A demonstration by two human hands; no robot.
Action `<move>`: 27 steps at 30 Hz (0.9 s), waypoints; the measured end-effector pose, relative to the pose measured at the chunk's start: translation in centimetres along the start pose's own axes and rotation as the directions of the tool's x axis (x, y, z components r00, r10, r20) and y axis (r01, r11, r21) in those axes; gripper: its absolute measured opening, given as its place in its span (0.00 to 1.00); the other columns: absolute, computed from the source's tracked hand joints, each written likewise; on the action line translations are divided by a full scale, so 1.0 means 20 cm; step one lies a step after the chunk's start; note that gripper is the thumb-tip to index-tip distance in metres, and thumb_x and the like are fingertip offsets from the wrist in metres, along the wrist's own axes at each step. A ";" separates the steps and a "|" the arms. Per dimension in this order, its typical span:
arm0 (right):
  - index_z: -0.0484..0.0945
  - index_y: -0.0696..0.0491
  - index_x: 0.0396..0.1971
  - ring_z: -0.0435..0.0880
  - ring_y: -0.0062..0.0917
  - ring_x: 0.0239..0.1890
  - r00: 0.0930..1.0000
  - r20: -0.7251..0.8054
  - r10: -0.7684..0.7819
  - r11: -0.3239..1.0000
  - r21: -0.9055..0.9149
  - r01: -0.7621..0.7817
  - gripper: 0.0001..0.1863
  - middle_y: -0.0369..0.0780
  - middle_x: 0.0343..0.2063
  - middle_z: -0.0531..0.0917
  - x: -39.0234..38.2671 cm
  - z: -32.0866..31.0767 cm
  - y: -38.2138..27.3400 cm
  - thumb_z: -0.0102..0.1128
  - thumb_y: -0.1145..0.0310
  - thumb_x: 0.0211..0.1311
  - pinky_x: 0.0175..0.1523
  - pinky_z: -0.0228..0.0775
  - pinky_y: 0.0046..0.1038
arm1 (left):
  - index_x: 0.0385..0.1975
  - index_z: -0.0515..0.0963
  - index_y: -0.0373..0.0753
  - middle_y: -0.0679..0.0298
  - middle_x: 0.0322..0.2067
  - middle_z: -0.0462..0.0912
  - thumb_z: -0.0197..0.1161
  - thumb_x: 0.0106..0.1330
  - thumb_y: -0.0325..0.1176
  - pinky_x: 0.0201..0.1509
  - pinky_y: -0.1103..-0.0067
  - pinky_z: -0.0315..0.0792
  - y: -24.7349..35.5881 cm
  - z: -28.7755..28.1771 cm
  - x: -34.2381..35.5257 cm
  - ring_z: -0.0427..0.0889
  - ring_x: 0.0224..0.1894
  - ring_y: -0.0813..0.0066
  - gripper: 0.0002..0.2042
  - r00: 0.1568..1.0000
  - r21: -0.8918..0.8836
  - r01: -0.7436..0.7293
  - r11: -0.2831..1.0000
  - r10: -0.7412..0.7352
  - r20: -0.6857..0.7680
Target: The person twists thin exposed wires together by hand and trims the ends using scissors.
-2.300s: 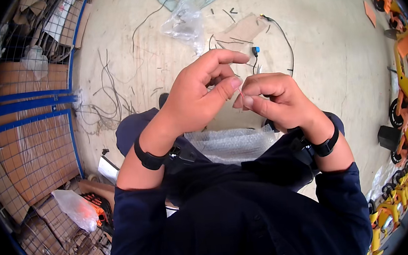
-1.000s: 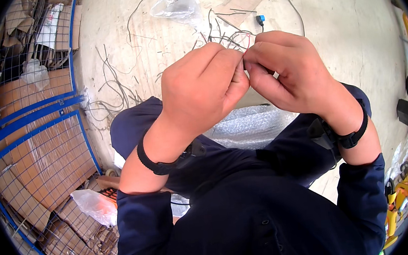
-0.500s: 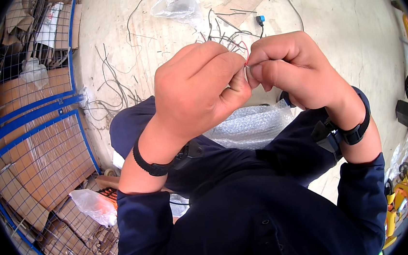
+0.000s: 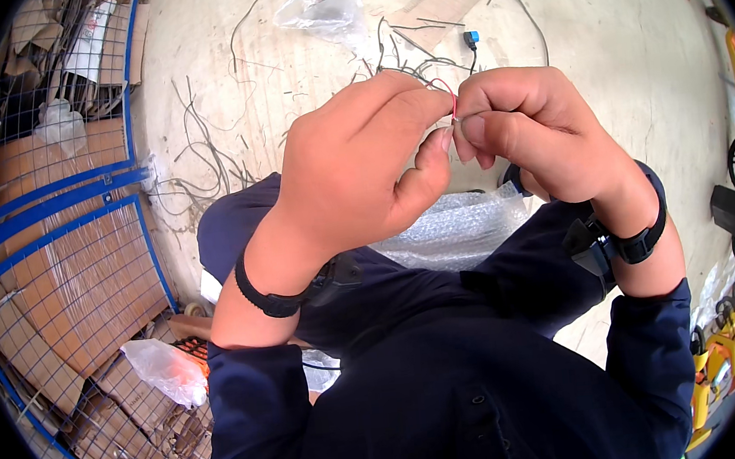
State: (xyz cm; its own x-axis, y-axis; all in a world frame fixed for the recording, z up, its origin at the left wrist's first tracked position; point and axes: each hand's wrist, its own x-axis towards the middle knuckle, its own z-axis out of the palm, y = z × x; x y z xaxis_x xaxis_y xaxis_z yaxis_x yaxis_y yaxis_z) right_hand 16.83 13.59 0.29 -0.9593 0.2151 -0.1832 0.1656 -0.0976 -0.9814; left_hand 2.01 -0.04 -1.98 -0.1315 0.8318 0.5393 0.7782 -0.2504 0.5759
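Note:
A thin red wire [image 4: 454,99] arcs from behind my left fingers to the fingertips of my right hand [image 4: 542,127], which pinch it between thumb and forefinger. My left hand [image 4: 361,160] is close beside it with the fingers curled over. Its thumb stands a little apart from the forefinger, near the wire's pinched end. Whatever the left fingers hold is hidden behind them. Beyond the hands, dark cables [image 4: 396,56] lie on the floor, one leading to a blue-ended connector [image 4: 471,39].
Bubble wrap [image 4: 455,230] lies between my legs. Dark wire offcuts [image 4: 208,152], a cardboard piece [image 4: 444,4] and a clear plastic bag [image 4: 322,6] are on the floor. A blue mesh cage [image 4: 59,204] with cardboard borders the left. Yellow wheeled items [image 4: 727,347] line the right.
My left thumb has moved away from the forefinger, opening a gap. Both hands have shifted slightly, the right one a little rightward and nearer me; more of the red wire shows.

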 end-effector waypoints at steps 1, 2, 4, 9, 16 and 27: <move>0.75 0.59 0.24 0.73 0.16 0.26 1.000 0.002 -0.011 1.000 -0.023 0.011 0.07 0.34 0.22 0.77 0.00 0.00 0.00 0.48 0.74 0.57 0.32 0.66 0.19 | 0.31 0.78 0.38 0.63 0.27 0.80 0.64 0.48 0.26 0.22 0.79 0.72 0.00 0.01 0.00 0.79 0.23 0.69 0.09 1.000 0.032 -0.017 0.999 0.017 -0.003; 0.75 0.59 0.24 0.73 0.15 0.26 1.000 0.002 -0.029 0.998 -0.055 0.029 0.07 0.34 0.22 0.77 0.00 0.00 0.01 0.48 0.74 0.57 0.32 0.66 0.19 | 0.31 0.78 0.39 0.63 0.27 0.80 0.64 0.48 0.26 0.22 0.79 0.72 -0.01 0.01 0.00 0.79 0.23 0.69 0.09 0.999 0.063 -0.034 0.997 0.035 -0.005; 0.75 0.59 0.25 0.73 0.15 0.26 0.998 0.004 -0.064 0.991 -0.120 0.064 0.07 0.34 0.23 0.78 0.00 -0.01 0.03 0.49 0.74 0.57 0.32 0.66 0.19 | 0.31 0.78 0.39 0.64 0.26 0.79 0.64 0.47 0.26 0.22 0.79 0.72 -0.01 0.02 -0.01 0.78 0.23 0.69 0.09 0.998 0.105 -0.057 0.993 0.057 0.004; 0.77 0.60 0.26 0.74 0.20 0.25 0.984 -0.006 -0.179 0.962 -0.210 0.174 0.08 0.39 0.21 0.77 0.01 0.00 0.06 0.51 0.73 0.59 0.32 0.67 0.23 | 0.30 0.77 0.39 0.65 0.23 0.76 0.64 0.44 0.27 0.21 0.78 0.70 0.00 0.02 -0.01 0.76 0.21 0.71 0.10 0.997 0.166 -0.072 0.984 0.070 0.016; 0.78 0.61 0.26 0.74 0.21 0.24 0.989 0.017 -0.148 0.956 -0.255 0.147 0.08 0.39 0.21 0.78 0.00 0.00 0.05 0.52 0.72 0.58 0.32 0.67 0.23 | 0.27 0.78 0.37 0.61 0.22 0.77 0.65 0.42 0.21 0.21 0.78 0.68 0.02 0.00 -0.01 0.75 0.20 0.69 0.10 0.997 0.195 -0.078 0.978 0.074 0.030; 0.79 0.61 0.26 0.73 0.14 0.24 0.997 0.072 -0.039 0.995 -0.090 0.046 0.07 0.35 0.20 0.79 -0.01 -0.03 -0.03 0.54 0.73 0.57 0.31 0.66 0.20 | 0.25 0.78 0.35 0.61 0.22 0.76 0.63 0.42 0.20 0.23 0.80 0.69 0.05 -0.01 0.02 0.75 0.22 0.70 0.08 0.996 0.181 -0.032 0.983 0.046 -0.072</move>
State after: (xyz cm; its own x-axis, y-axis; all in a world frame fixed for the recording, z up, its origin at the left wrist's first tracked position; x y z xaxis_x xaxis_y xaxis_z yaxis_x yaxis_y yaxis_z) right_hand 17.04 14.12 0.80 -0.9790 0.1479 -0.1401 0.1417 0.0000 -0.9899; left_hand 2.58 0.01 -1.11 -0.1396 0.7816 0.6079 0.8805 -0.1829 0.4373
